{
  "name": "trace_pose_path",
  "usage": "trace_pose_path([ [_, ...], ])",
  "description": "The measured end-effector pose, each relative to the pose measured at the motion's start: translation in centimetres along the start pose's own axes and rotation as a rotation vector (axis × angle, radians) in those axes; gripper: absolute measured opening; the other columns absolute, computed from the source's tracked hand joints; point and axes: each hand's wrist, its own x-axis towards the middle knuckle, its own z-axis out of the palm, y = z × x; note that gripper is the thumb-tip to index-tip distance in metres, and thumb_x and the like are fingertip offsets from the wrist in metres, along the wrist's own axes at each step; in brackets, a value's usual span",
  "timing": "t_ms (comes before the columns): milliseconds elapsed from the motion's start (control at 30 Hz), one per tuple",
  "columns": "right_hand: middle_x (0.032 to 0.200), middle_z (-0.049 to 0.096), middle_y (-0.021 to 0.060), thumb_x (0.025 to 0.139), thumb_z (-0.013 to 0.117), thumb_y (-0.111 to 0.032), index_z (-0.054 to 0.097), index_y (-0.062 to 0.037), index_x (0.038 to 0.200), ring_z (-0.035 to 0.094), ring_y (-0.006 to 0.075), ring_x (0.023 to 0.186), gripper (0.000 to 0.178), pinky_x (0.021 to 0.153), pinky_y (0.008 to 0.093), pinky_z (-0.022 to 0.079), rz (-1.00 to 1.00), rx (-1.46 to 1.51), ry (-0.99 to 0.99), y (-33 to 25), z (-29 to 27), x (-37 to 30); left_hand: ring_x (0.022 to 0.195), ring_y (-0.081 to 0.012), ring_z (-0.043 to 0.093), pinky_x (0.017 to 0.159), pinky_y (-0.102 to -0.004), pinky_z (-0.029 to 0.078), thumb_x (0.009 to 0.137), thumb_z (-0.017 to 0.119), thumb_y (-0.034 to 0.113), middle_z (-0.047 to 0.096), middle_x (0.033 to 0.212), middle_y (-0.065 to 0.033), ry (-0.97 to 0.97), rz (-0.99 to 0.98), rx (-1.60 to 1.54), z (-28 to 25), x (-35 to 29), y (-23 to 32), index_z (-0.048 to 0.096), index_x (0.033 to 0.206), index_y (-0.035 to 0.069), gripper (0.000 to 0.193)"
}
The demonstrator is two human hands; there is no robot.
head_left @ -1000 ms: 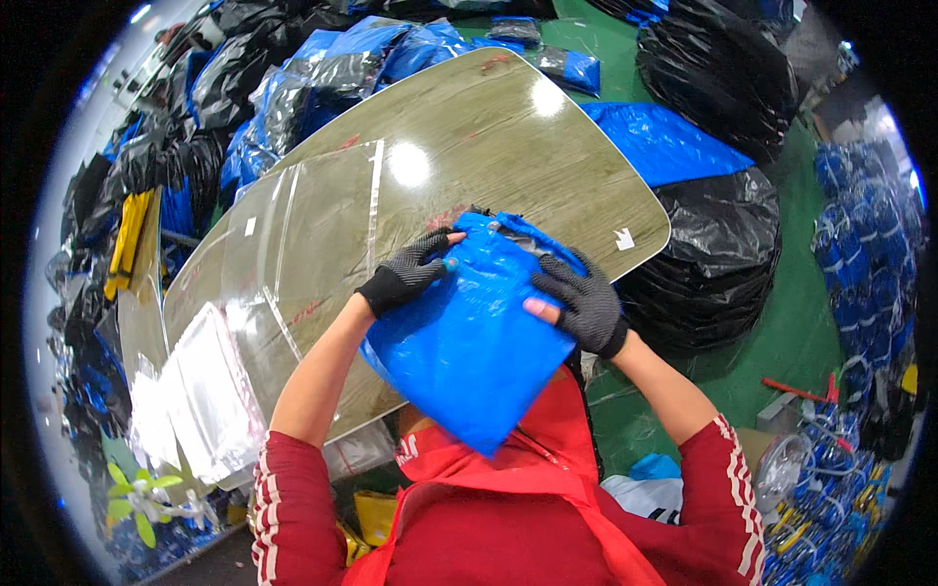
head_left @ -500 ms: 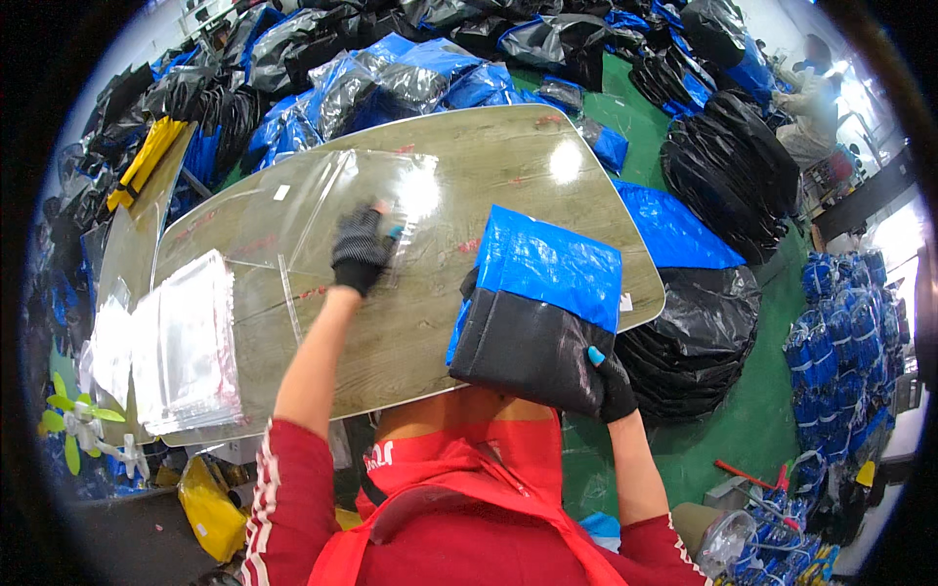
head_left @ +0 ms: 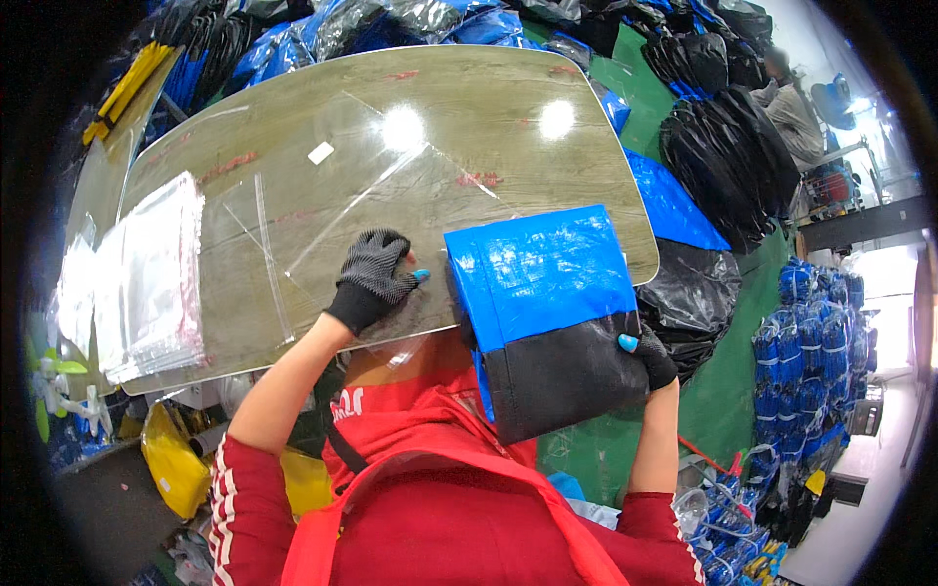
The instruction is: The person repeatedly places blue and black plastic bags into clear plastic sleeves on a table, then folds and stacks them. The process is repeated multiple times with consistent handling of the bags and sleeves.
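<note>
My right hand (head_left: 647,355), in a black glove, grips the lower right edge of a folded blue and black bag (head_left: 547,313) that hangs over the near edge of the wooden table (head_left: 469,127). My left hand (head_left: 376,280), also in a black glove, presses flat on a clear plastic bag (head_left: 342,215) that is spread on the table, just left of the folded bag. Its fingers are spread and hold nothing.
A stack of clear plastic bags (head_left: 147,273) lies at the table's left end. Piles of black bags (head_left: 728,156) and blue bags (head_left: 811,332) stand on the green floor at the right. More bags crowd the far side. Another person (head_left: 791,103) sits at the far right.
The blue bag went from held in both hands to folded and held by my right hand alone. My left hand moved onto the clear plastic bag and has slid nearer the table's near edge.
</note>
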Motion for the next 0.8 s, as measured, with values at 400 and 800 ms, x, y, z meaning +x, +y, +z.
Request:
trace_pose_path([
  [400, 0.133, 0.053, 0.0117, 0.080, 0.071, -0.015, 0.046, -0.0003, 0.136, 0.053, 0.0234, 0.117, 0.063, 0.105, 0.0376, 0.040, -0.034, 0.154, 0.021, 1.9, 3.8, 2.0, 0.075, -0.0146, 0.061, 0.074, -0.0284, 0.049, 0.087, 0.067, 0.024, 0.062, 0.084, -0.0055, 0.106, -0.334, -0.539, -1.3, 1.9, 0.3, 0.065, 0.096, 0.002, 0.023],
  [800, 0.090, 0.069, 0.0083, 0.092, 0.061, -0.035, 0.064, -0.0043, 0.112, 0.067, 0.0178, 0.075, 0.036, 0.067, 0.0328, 0.055, -0.024, 0.046, -0.189, 2.1, 9.7, 16.5, 0.109, -0.0349, 0.057, 0.097, -0.0443, 0.042, 0.081, 0.064, 0.007, 0.064, 0.109, -0.0145, 0.028, 0.165, -0.163, -7.0, -3.3, 3.3, 0.061, 0.091, 0.005, 0.010],
])
